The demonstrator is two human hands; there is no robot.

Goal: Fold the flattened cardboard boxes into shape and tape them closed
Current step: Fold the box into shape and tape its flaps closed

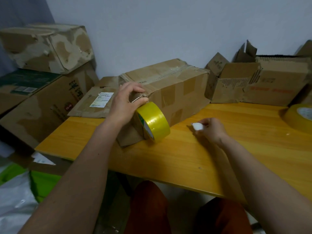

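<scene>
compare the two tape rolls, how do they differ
The near roll stands on edge against the box, with the left hand above it. The far roll lies flat at the table's right edge, untouched and partly out of frame. The near roll looks brighter yellow, the far one duller. Both are yellowish packing tape.

Dim, soft indoor light, bluish on the wall (168, 27). Faint glare on the yellow tape roll (155, 123) near centre; weak shadows on the worktop (185, 157). Wide-angle bending toward 3 and 9 o'clock. Blurred and smeared at 7 o'clock; slightly soft overall.
</scene>
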